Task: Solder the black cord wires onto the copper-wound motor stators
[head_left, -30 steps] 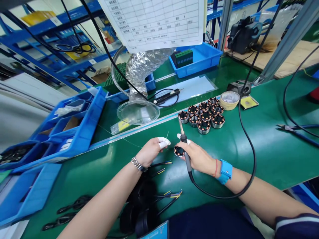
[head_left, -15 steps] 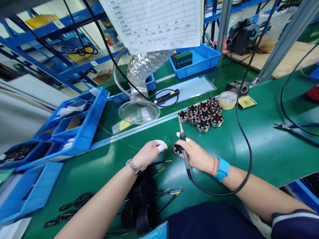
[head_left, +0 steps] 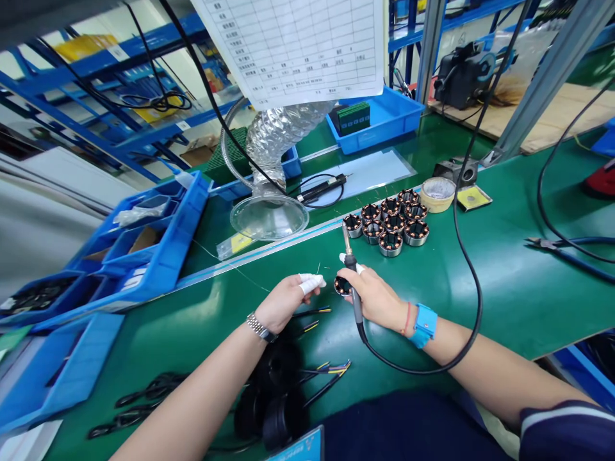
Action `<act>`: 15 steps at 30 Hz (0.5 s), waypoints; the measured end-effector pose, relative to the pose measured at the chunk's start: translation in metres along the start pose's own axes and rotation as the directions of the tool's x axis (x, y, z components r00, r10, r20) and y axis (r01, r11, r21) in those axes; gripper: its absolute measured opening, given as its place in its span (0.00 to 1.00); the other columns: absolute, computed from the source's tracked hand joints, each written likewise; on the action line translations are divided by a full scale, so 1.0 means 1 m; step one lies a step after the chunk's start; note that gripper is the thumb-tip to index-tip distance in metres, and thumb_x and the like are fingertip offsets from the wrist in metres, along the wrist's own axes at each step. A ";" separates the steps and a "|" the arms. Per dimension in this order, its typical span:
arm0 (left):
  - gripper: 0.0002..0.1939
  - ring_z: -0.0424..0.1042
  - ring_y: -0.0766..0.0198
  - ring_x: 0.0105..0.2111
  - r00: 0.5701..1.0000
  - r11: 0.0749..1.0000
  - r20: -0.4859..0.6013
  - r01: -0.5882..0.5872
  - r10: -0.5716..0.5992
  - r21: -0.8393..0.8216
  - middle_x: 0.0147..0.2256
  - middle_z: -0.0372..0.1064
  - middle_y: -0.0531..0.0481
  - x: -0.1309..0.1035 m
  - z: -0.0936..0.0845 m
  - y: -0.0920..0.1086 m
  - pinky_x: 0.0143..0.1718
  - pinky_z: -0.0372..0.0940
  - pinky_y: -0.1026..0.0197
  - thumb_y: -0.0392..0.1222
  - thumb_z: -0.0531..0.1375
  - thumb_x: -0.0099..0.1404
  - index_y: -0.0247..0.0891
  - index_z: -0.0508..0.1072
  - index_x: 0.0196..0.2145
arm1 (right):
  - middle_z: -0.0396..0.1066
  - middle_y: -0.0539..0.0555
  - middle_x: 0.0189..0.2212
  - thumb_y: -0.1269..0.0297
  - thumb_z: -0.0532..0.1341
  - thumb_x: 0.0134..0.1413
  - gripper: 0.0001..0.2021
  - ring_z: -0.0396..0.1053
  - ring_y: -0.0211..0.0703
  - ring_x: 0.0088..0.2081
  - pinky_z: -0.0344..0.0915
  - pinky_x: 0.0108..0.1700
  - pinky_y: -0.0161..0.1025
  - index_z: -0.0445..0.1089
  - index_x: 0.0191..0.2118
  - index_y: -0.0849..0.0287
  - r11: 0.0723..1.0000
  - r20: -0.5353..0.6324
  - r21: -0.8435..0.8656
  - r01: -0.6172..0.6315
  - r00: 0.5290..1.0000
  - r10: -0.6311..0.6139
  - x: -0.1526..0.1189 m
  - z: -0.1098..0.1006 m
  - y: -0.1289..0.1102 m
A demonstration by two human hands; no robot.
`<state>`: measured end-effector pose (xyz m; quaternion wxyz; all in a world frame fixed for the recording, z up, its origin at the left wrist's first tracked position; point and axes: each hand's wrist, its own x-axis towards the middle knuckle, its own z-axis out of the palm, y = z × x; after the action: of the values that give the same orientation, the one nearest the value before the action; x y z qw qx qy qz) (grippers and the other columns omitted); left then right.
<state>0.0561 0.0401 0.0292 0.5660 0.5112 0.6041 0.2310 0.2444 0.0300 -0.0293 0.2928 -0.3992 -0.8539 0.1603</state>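
from the head camera, the only view i have, i look down on a green workbench (head_left: 504, 275) with two bare forearms reaching in from below. the left hand (head_left: 288, 299), its thumb and finger wrapped in white covers, is narrowed to a pinch on a thin wire (head_left: 318, 267), whose short end stands up past the fingertips while a faint strand trails off to the left. the right hand (head_left: 379, 298) is curled around the grey and black handle of a soldering iron (head_left: 355, 296), its metal tip pointing up and away. the same hand steadies a copper-wound ring (head_left: 338, 286), just beside the left fingertips, with a small gap between. compared with half a second ago, the left fingertips sit slightly closer to that ring; the grip on the iron is the same, and the whole scene has slid a little as the camera turned. beyond the iron's tip a cluster of similar rings (head_left: 394, 224) stands just as before, next to a tape roll (head_left: 437, 203); i cannot tell whether the tip touches the nearest one. farther back are a clear funnel (head_left: 269, 219) on a silvery duct (head_left: 271, 150) and a blue bin (head_left: 384, 132) holding green boards. pliers (head_left: 571, 248) lie well to the right; black round parts (head_left: 281, 419) sit partly behind the left forearm.
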 end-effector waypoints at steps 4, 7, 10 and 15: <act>0.14 0.54 0.71 0.21 0.994 0.991 0.096 0.035 -0.048 0.132 0.21 0.62 0.53 -0.010 0.003 0.005 0.25 0.50 0.65 0.48 0.59 0.52 0.32 0.67 0.22 | 0.61 0.56 0.35 0.75 0.54 0.48 0.21 0.57 0.43 0.37 0.59 0.39 0.39 0.55 0.50 0.61 1.000 0.006 0.005 0.005 1.000 -0.005 0.001 0.000 0.000; 0.13 0.54 0.71 0.21 0.993 0.992 0.108 0.024 -0.037 0.121 0.20 0.60 0.55 -0.011 0.007 0.005 0.25 0.50 0.65 0.46 0.60 0.52 0.33 0.65 0.20 | 0.61 0.56 0.36 0.76 0.54 0.48 0.21 0.58 0.43 0.38 0.59 0.40 0.40 0.55 0.50 0.61 1.000 0.009 0.008 0.006 1.000 -0.006 0.001 -0.002 -0.001; 0.11 0.55 0.70 0.22 0.997 0.999 0.081 0.010 -0.013 0.046 0.21 0.60 0.54 -0.008 0.009 0.001 0.25 0.51 0.66 0.44 0.60 0.52 0.33 0.67 0.22 | 0.61 0.56 0.36 0.76 0.54 0.48 0.21 0.58 0.44 0.38 0.59 0.40 0.40 0.54 0.50 0.60 1.000 0.008 0.006 0.006 1.000 -0.006 0.002 -0.003 -0.001; 0.07 0.60 0.69 0.25 0.999 0.982 0.038 -0.030 0.038 -0.185 0.25 0.64 0.51 -0.002 0.016 -0.009 0.28 0.54 0.66 0.39 0.61 0.49 0.32 0.69 0.24 | 0.62 0.57 0.36 0.76 0.54 0.48 0.21 0.58 0.44 0.38 0.59 0.39 0.40 0.55 0.50 0.60 1.000 0.006 0.023 0.003 1.000 -0.003 0.002 -0.002 -0.001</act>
<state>0.0670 0.0301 0.0181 0.6194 0.4716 0.5592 0.2850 0.2443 0.0310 -0.0261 0.2951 -0.3943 -0.8534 0.1707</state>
